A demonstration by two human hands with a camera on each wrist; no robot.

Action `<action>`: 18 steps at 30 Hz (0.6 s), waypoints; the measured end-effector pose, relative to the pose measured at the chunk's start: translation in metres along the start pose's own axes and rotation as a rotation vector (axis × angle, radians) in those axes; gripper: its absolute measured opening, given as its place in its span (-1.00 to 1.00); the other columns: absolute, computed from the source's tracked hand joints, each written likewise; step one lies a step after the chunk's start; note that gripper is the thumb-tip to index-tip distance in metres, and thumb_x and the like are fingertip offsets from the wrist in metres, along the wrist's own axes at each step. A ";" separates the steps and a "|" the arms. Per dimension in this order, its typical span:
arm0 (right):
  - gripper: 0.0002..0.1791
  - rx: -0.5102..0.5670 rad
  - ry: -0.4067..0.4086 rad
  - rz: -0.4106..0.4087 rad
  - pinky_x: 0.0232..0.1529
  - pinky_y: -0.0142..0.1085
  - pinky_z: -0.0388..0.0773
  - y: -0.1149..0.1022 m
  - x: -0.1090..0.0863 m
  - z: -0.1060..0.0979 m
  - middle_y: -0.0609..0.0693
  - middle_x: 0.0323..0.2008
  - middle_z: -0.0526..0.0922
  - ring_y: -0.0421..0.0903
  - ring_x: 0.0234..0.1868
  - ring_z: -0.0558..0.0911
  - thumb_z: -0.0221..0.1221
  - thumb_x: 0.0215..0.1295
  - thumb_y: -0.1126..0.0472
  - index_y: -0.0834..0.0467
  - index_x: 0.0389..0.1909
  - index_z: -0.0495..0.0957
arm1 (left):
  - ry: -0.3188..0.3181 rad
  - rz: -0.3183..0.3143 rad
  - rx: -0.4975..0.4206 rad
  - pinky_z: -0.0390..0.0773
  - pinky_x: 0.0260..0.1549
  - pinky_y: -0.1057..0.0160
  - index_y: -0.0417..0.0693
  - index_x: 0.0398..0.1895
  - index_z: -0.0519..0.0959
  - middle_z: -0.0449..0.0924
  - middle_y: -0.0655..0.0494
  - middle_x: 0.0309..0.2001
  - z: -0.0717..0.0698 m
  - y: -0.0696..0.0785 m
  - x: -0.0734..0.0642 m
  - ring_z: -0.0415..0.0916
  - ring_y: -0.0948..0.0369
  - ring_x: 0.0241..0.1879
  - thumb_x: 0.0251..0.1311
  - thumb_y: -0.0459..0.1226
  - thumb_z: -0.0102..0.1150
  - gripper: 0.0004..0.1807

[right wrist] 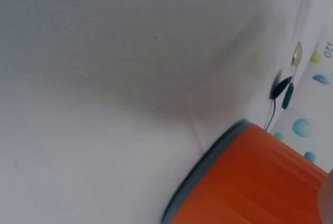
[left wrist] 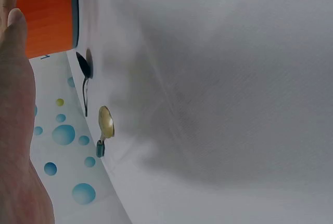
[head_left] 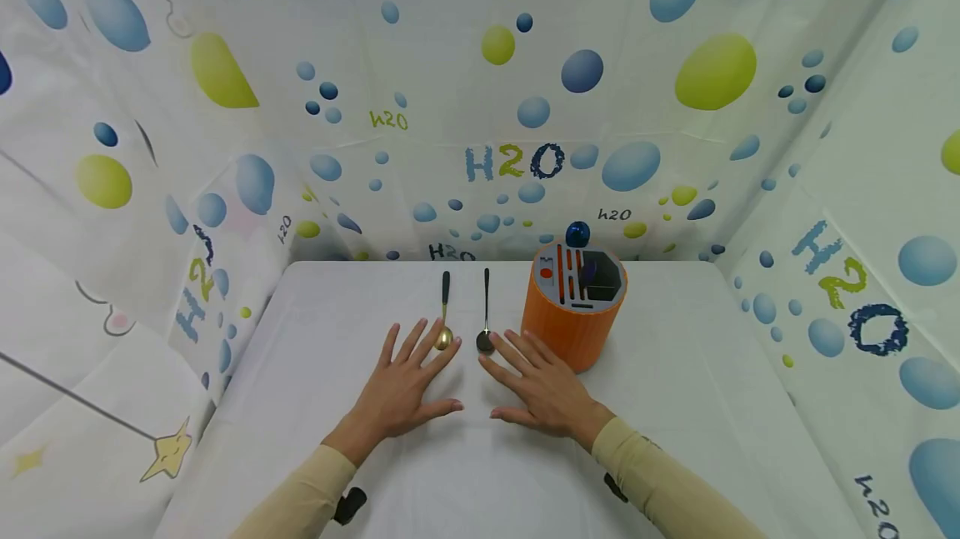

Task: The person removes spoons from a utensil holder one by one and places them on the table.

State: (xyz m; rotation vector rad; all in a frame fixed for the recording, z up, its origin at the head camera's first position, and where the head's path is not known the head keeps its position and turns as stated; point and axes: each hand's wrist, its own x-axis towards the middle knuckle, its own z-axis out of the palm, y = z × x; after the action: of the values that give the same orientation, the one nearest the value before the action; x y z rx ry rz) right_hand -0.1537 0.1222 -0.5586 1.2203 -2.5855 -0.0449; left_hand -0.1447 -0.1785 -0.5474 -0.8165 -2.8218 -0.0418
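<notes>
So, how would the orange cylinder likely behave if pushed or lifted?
The orange cylinder likely feels stiff: its wall looks undented. It stands upright on its dark base rim, so a low push would probably slide it, not roll it. Its broad base suggests it might resist tipping.

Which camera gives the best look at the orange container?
The head view: it shows the orange container upright, with its slotted grey top and most of its near side. The left wrist view shows only some orange side and the dark base; the right wrist view shows those larger, cut off by the picture's edge.
</notes>
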 end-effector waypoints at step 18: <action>-0.17 0.086 0.353 0.077 0.60 0.03 0.16 0.018 0.006 -0.053 0.10 0.63 0.17 0.08 0.60 0.27 -0.27 0.58 -0.42 0.05 0.59 0.25 | 0.177 -0.014 -0.108 0.03 0.57 -0.22 0.12 0.60 0.26 0.17 -0.10 0.62 -0.009 0.003 0.012 0.13 -0.02 0.60 0.41 0.29 0.04 -0.18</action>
State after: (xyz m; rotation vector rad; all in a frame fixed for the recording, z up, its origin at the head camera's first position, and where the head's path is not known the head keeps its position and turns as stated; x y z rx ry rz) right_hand -0.1567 0.1337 -0.5034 1.0463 -2.3402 0.2747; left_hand -0.1516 -0.1704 -0.5364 -0.7746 -2.6766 -0.2581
